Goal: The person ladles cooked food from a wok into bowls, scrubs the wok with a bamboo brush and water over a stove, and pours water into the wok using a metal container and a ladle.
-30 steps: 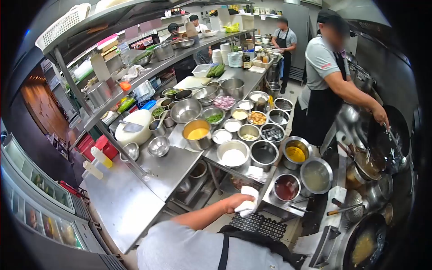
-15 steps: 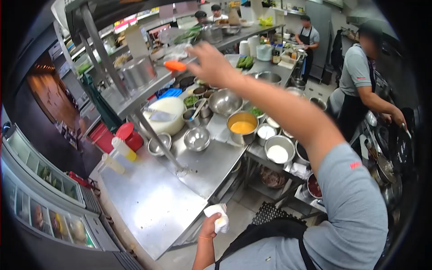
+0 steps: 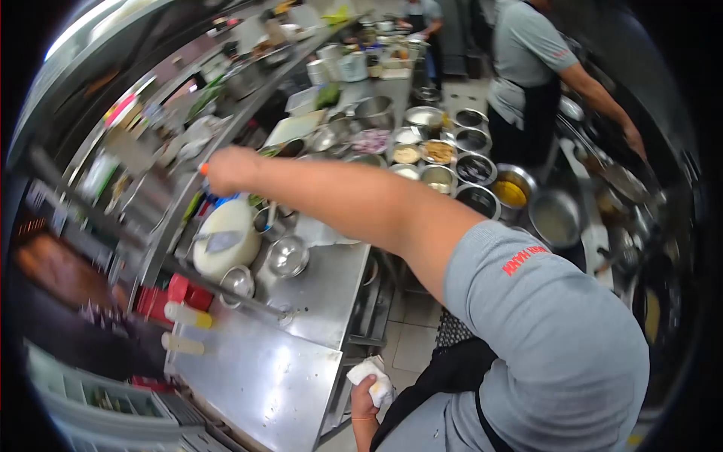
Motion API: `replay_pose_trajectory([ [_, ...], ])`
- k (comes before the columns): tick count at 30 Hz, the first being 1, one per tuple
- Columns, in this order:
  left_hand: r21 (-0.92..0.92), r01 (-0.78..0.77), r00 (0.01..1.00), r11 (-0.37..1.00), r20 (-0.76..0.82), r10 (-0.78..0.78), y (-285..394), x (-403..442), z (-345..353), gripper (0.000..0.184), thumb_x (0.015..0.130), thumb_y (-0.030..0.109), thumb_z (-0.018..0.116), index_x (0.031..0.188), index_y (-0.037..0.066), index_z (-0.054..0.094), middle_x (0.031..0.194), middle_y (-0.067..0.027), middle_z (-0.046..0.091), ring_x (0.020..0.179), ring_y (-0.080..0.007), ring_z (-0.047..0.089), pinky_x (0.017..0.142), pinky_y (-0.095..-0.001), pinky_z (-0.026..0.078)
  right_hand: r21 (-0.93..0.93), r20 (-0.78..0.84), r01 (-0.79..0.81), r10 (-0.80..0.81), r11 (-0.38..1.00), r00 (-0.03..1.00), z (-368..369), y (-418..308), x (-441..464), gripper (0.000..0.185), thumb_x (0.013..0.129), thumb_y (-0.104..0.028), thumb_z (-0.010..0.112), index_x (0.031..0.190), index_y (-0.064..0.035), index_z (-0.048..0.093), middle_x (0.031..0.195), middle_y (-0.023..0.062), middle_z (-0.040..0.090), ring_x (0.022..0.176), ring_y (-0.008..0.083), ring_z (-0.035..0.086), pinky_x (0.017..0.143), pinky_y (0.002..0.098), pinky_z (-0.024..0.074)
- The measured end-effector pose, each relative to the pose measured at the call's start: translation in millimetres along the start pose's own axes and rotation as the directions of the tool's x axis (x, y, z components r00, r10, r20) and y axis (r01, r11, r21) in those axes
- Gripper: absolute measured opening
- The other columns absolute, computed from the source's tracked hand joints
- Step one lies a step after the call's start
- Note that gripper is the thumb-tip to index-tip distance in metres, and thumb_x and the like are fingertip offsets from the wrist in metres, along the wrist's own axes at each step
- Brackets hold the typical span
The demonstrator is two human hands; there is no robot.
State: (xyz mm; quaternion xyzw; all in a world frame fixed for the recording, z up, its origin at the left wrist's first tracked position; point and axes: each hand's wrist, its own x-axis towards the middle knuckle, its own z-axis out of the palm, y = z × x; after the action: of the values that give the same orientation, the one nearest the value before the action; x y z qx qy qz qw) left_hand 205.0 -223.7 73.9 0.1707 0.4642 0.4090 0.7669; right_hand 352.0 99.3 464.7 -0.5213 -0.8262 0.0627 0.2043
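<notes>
My right arm stretches across to the raised steel shelf at left, where my right hand, slightly blurred, closes at the shelf's edge. A small orange thing pokes out past its fingers; most of it is hidden, so its kind does not show. Low in the view, my left hand is wrapped round a folded white cloth beside the steel table. Below my right arm, a thick round white cutting board bears a broad-bladed tool, near a metal bowl.
Two squeeze bottles lie by a red container on the steel table. Pots of ingredients, one with yellow liquid, stand to the right. A co-worker works at the stove side; another person stands farther back.
My right hand has moved down and left onto the orange thing and its fingers have closed. The view has swung right. My left hand still holds the cloth.
</notes>
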Motion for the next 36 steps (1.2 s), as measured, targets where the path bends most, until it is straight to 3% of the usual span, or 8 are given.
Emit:
replay_pose_trajectory([
  [6,0.277,0.257,0.944,0.926,0.131,-0.301,-5,73,24,0.038,0.08,0.041,0.061,0.099,0.007,0.059,0.076,-0.0073,0.058,0.069,-0.0208,0.058,0.065,-0.0324,0.049,0.731,-0.3,-0.125,0.481,0.671,0.824,94,156,-273,0.045,0.075,-0.007,0.053,0.12,-0.0053,0.05,0.102,0.0155,0.059,0.098,0.0257,0.056,0.085,0.0352,0.0439],
  [10,0.51,0.225,0.881,0.83,0.257,-0.397,-26,122,90,0.043,0.08,0.045,0.062,0.103,0.008,0.06,0.088,-0.0054,0.06,0.082,-0.0211,0.057,0.074,-0.035,0.047,0.686,-0.406,-0.546,0.875,0.482,0.263,114,224,-527,0.048,0.077,-0.011,0.064,0.122,-0.0051,0.048,0.101,0.0111,0.055,0.091,0.0197,0.054,0.079,0.0335,0.0452],
  [12,0.825,-0.074,0.871,0.56,0.327,-0.368,-43,99,167,0.044,0.081,0.042,0.061,0.108,0.007,0.06,0.099,-0.0084,0.061,0.085,-0.0229,0.059,0.073,-0.0344,0.048,0.812,-0.494,-0.376,0.869,0.447,-0.036,114,228,-652,0.054,0.074,-0.011,0.071,0.123,-0.0029,0.049,0.112,0.0105,0.055,0.102,0.0196,0.054,0.089,0.0329,0.0445],
  [14,0.777,0.227,0.739,0.587,0.255,-0.623,-82,119,214,0.044,0.078,0.028,0.057,0.115,0.004,0.054,0.089,-0.0111,0.062,0.079,-0.024,0.062,0.068,-0.0347,0.051,0.687,-0.61,-0.669,0.725,0.283,-0.319,85,173,-750,0.052,0.075,-0.007,0.068,0.125,-0.008,0.051,0.112,0.0105,0.059,0.099,0.0212,0.056,0.089,0.0335,0.0436],
  [18,0.858,0.331,0.442,0.393,0.227,-0.868,-195,122,297,0.036,0.079,0.03,0.056,0.105,0.005,0.055,0.079,-0.0089,0.061,0.074,-0.0231,0.063,0.068,-0.0361,0.052,0.968,-0.211,-0.25,0.532,-0.002,-0.82,105,82,-907,0.048,0.079,-0.009,0.064,0.125,-0.0081,0.05,0.088,0.0043,0.058,0.076,0.0134,0.053,0.067,0.028,0.0447],
  [28,0.868,0.497,0.145,-0.014,-0.1,-0.984,-584,51,282,0.019,0.08,0.029,0.052,0.084,0.012,0.06,0.077,-0.0048,0.063,0.069,-0.0229,0.061,0.065,-0.0377,0.052,0.965,0.261,0.241,0.431,-0.102,-0.864,148,8,-1020,0.042,0.079,-0.007,0.06,0.12,-0.0135,0.051,0.067,-0.0009,0.047,0.043,0.0073,0.04,0.035,0.0259,0.0273],
  [30,0.859,0.503,-0.12,-0.095,-0.039,-0.992,-654,67,249,0.019,0.078,0.03,0.051,0.081,0.014,0.061,0.074,-0.003,0.061,0.07,-0.0223,0.061,0.065,-0.0372,0.051,0.988,0.136,0.155,0.437,0.006,-0.889,140,25,-1049,0.034,0.081,-0.004,0.058,0.113,-0.0126,0.048,0.067,-0.0024,0.042,0.041,0.0056,0.034,0.032,0.0225,0.0222],
  [36,0.633,0.774,0.161,0.031,-0.148,-0.976,-609,2,300,0.038,0.075,0.043,0.051,0.094,0.011,0.058,0.084,-0.0077,0.062,0.077,-0.0269,0.061,0.081,-0.0487,0.049,0.974,0.133,0.202,0.464,0.102,-0.876,98,91,-1123,0.039,0.081,-0.005,0.06,0.117,-0.0134,0.048,0.067,-0.0011,0.043,0.043,0.0075,0.035,0.034,0.0234,0.0241],
])
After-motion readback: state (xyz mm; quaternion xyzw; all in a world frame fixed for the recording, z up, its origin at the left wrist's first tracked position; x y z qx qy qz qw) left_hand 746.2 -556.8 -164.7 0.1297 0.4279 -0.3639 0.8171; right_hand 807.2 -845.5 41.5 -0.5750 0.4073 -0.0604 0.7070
